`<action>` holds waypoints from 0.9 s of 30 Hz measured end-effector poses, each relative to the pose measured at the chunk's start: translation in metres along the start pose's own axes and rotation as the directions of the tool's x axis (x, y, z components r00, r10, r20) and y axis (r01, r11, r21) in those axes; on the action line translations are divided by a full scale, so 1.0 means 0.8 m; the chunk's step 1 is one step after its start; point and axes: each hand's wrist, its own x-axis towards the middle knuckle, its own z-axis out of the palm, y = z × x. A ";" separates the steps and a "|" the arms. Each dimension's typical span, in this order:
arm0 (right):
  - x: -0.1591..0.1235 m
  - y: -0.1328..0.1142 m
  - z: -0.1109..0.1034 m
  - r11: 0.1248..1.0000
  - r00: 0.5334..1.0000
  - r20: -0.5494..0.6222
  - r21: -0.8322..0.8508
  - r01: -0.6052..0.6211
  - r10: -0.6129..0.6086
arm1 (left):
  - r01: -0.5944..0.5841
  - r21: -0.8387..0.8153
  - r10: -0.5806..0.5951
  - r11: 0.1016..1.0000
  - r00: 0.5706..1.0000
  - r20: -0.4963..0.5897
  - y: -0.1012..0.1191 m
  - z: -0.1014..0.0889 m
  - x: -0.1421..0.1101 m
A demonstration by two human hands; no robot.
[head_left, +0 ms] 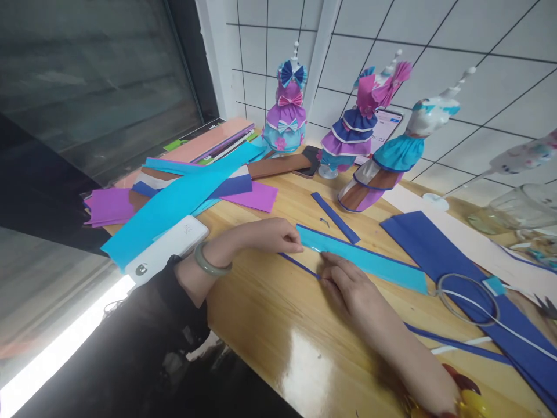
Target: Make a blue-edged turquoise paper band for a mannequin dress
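A light blue crepe-paper strip (369, 255) with a dark blue upper edge lies on the table in front of me. My left hand (278, 235) is closed at its left end, fingertips pinched at the strip's lower corner. My right hand (348, 284) is closed too, its fingertips at the strip's lower edge and on a narrow dark blue strip (300, 265). This narrow strip runs slanting between both hands. A shiny patch shows on the light blue paper between my fingertips. Just behind lies a short dark blue strip (335, 216).
Small dress forms in ruffled paper dresses (285, 116) stand along the tiled wall, a lit phone (385, 128) among them. Coloured paper sheets (187, 197) are piled at left beside a white device (174, 247). At right lie dark blue paper (413, 232), a ring (467, 276) and a glass jar (517, 209).
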 end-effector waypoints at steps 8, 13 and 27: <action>-0.002 0.003 0.006 1.000 0.999 -0.045 -0.024 0.014 -0.015 | -0.145 -0.013 0.145 0.989 0.985 0.095 -0.014 0.033 0.013; -0.002 0.004 0.007 0.997 0.998 -0.061 -0.078 0.017 -0.022 | -0.262 0.165 0.264 0.951 0.964 0.006 -0.011 0.030 0.011; -0.003 0.009 0.009 0.993 0.994 -0.088 -0.106 0.058 -0.068 | -0.351 0.455 0.405 0.818 0.914 -0.024 -0.012 0.034 0.009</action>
